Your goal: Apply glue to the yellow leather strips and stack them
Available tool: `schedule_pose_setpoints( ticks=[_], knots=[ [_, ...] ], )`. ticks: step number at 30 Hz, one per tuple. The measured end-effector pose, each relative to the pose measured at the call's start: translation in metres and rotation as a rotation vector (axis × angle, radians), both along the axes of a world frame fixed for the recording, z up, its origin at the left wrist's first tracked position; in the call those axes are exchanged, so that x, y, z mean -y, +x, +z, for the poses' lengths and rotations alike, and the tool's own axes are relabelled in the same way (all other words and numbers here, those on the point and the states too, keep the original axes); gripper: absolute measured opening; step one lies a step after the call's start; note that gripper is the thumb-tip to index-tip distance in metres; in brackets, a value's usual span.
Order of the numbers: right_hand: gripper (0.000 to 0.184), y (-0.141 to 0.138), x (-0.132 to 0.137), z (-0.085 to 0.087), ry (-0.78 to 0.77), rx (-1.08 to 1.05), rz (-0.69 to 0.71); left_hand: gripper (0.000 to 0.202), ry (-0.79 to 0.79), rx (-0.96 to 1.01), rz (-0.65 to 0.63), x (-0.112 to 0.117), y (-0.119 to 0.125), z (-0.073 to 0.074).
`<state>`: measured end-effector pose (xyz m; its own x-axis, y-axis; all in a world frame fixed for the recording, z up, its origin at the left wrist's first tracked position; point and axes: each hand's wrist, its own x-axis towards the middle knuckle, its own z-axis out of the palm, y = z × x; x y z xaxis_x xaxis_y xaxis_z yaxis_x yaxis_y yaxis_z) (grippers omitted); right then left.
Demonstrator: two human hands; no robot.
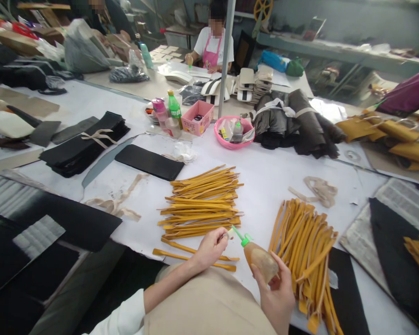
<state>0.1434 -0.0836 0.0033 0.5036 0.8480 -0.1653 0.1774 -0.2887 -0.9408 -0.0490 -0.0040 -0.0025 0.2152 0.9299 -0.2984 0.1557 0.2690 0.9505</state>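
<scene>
My right hand [277, 291] is wrapped round a clear squeeze bottle [260, 260] of amber glue, tilted so its green nozzle points up and left. My left hand [211, 249] pinches a small whitish piece [230, 232] right by the nozzle tip; its kind is too small to make out. Beneath the left forearm lie a few loose mustard-yellow straps [181, 253]. Just beyond is a row of similar straps [204, 200], laid side by side. To the right of the bottle a thick heap of yellow straps [303, 246] hangs toward the table's near edge.
Black panels [148, 162] and a tied black stack [91, 142] lie at left. A pink basket [234, 144], pink box [197, 118] and green bottle [174, 104] stand beyond the straps. A metal pole [226, 65] rises mid-table. A co-worker [212, 46] sits across.
</scene>
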Motion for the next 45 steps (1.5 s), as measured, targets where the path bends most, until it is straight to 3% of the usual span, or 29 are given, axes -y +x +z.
schedule_pose_setpoints(
  ticks=[3, 10, 14, 23, 29, 33, 38, 43, 45],
  knots=[
    [0.073, 0.002, -0.001, 0.001, 0.021, -0.01, -0.069, 0.019, -0.017, 0.007, 0.023, -0.001, -0.001, 0.0],
    [0.065, 0.011, 0.011, -0.008, 0.046, 0.025, 0.088, 0.018, -0.053, 0.122, 0.09, -0.004, -0.001, 0.004],
    [0.068, 0.009, 0.011, -0.012, 0.052, 0.039, 0.05, 0.019, -0.068, 0.167, 0.094, -0.003, -0.002, 0.006],
    [0.068, 0.01, 0.012, -0.011, 0.04, 0.047, 0.033, 0.022, -0.103, 0.219, 0.115, -0.004, -0.002, -0.004],
    [0.069, 0.008, 0.008, -0.011, 0.037, 0.009, 0.074, 0.024, -0.123, 0.254, 0.118, -0.004, -0.003, 0.004],
    [0.069, 0.006, 0.005, -0.01, 0.043, -0.046, -0.03, 0.022, -0.13, 0.271, 0.127, -0.004, -0.004, 0.008],
    [0.067, 0.003, 0.003, -0.008, 0.034, -0.1, 0.037, 0.024, -0.166, 0.282, 0.123, -0.003, -0.002, 0.01],
    [0.069, 0.0, -0.004, -0.002, 0.028, -0.109, -0.068, 0.02, -0.154, 0.28, 0.111, -0.003, -0.002, 0.01],
    [0.068, 0.002, -0.004, -0.002, 0.044, -0.117, -0.047, 0.02, -0.146, 0.265, 0.12, -0.004, -0.002, 0.008]
  ],
)
